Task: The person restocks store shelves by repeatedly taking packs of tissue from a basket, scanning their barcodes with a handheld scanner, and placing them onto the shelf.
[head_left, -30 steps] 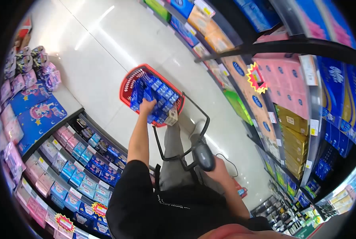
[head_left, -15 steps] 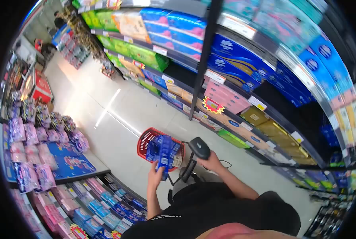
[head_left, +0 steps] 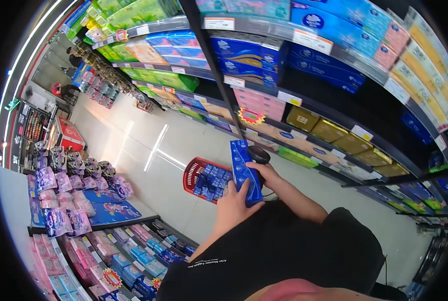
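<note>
My left hand (head_left: 234,203) is closed on a long blue pack (head_left: 243,173) that stands upright in front of my body. Just beyond the pack, my right hand (head_left: 264,172) is wrapped round a dark handheld scanner (head_left: 258,155), whose lower part is hidden behind the pack. A red basket (head_left: 190,175) holding several small blue packs (head_left: 211,183) is on the floor to the left of the held pack.
Shelves of tissue packs (head_left: 239,57) run along the right and far side. Pink bags (head_left: 58,220) and a blue mat (head_left: 108,211) lie on a display at the left, above shelves of small packs (head_left: 129,273). Far off at the upper left is a person (head_left: 74,59).
The blue pack has come up out of the basket in my left hand and now stands beside the scanner. My view has swung up toward the shelves.
</note>
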Demonstrator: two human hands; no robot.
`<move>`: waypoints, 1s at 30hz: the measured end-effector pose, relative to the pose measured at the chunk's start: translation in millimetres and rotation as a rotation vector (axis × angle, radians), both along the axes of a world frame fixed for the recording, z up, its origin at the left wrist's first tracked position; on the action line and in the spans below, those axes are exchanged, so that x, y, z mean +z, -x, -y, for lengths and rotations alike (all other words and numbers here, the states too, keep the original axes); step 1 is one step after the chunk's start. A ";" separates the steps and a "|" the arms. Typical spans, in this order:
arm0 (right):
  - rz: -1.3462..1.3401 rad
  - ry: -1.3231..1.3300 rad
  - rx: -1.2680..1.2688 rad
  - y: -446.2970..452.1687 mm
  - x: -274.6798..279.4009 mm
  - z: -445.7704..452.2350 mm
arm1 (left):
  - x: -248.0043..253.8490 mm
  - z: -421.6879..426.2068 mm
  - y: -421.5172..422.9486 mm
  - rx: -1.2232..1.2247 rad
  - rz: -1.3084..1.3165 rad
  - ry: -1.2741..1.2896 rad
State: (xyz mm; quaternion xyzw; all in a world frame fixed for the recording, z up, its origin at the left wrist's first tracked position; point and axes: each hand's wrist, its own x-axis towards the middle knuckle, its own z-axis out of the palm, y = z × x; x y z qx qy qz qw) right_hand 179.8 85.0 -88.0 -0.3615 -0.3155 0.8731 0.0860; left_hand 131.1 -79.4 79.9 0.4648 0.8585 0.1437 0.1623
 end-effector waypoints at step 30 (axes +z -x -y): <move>-0.074 -0.120 -0.209 -183.6 38.7 -34.3 | 172.4 95.4 81.9 -0.456 -0.688 -2.322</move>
